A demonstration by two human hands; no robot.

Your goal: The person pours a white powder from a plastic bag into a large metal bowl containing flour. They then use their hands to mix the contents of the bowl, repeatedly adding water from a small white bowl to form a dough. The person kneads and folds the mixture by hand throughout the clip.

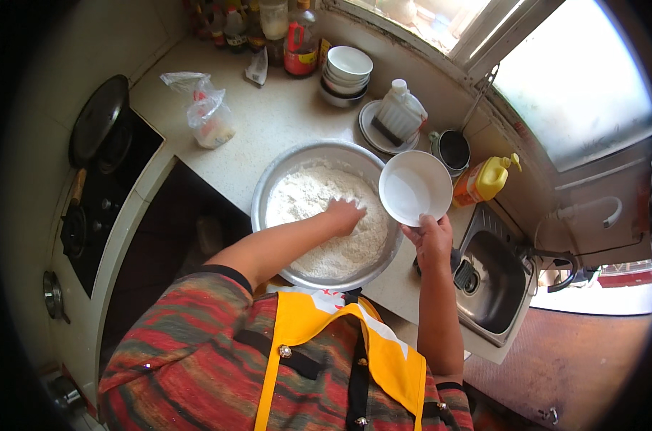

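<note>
A wide metal basin (pixel 263 190) stands at the counter's front edge, in front of my apron, with a broad bed of white flour (pixel 304 196) inside. My left hand (pixel 347 215) reaches into the flour; its fingertips are coated or buried, so how the fingers are set is hidden. My right hand (pixel 432 237) grips the near rim of a white bowl (pixel 415 186), thumb on top. That bowl is held at the basin's right rim, slightly overlapping it in view. Its inside looks pale, and whether it holds liquid is unclear.
Behind the basin are a plastic jug (pixel 400 116) on plates (pixel 367 119), stacked bowls (pixel 348 64), bottles (pixel 300 48) and a plastic bag (pixel 210 116). At right, a yellow pump bottle (pixel 485 180) stands by a steel sink (pixel 498 285). A gas hob (pixel 83 237) lies left.
</note>
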